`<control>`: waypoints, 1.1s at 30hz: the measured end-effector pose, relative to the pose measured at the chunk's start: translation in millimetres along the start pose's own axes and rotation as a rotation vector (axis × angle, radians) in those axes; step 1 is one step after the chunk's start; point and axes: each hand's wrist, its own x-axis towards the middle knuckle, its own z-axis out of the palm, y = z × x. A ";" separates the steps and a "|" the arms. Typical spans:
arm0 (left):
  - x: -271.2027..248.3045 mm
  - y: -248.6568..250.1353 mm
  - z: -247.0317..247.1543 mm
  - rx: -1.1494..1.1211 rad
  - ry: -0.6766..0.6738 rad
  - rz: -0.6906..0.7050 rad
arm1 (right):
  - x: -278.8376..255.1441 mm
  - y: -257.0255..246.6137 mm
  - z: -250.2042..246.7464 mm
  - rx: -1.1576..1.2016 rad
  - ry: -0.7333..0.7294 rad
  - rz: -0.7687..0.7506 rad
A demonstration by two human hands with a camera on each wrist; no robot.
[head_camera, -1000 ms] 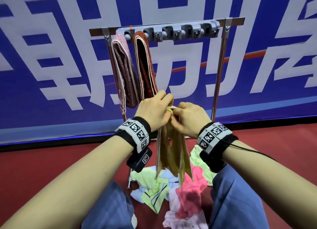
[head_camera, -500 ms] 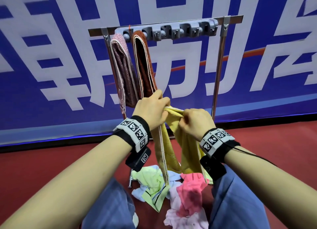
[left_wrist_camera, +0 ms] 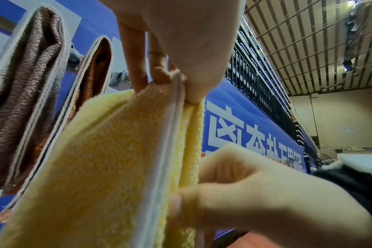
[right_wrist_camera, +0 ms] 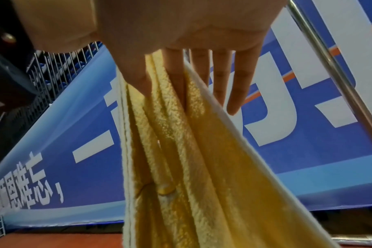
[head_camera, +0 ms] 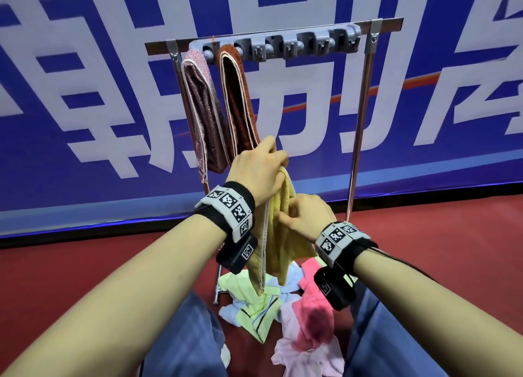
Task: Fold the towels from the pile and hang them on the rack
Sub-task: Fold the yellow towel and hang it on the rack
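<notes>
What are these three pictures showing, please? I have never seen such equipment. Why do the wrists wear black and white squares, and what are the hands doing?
No machine here: a person works with bare hands. The patterned bands are wrist straps that carry small cameras. The big picture comes from a camera on the head, looking down; the other two look along each hand from the wrist.

The left hand pinches the top edge of a yellow towel, which hangs down. The right hand holds the same towel lower, thumb in front and fingers among its folds.

Behind stands a metal rack with a grey hook strip. Two folded towels already hang there: a mauve towel and a rust-brown towel. On the red floor lies a pile of towels, unfolded.
</notes>
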 end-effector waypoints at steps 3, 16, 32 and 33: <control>-3.0 -6.2 0.1 0.030 -0.013 -0.011 | 2.2 -0.3 10.7 -0.028 -0.072 0.041; -22.3 -66.1 5.6 0.215 -0.139 -0.316 | -11.4 18.5 21.8 -0.071 -0.163 -0.100; -16.8 -92.4 2.0 0.103 -0.030 -0.479 | -25.2 33.7 48.9 0.198 -0.096 -0.100; -18.6 -93.4 3.1 0.090 -0.027 -0.494 | -25.5 35.4 49.7 0.212 -0.078 -0.084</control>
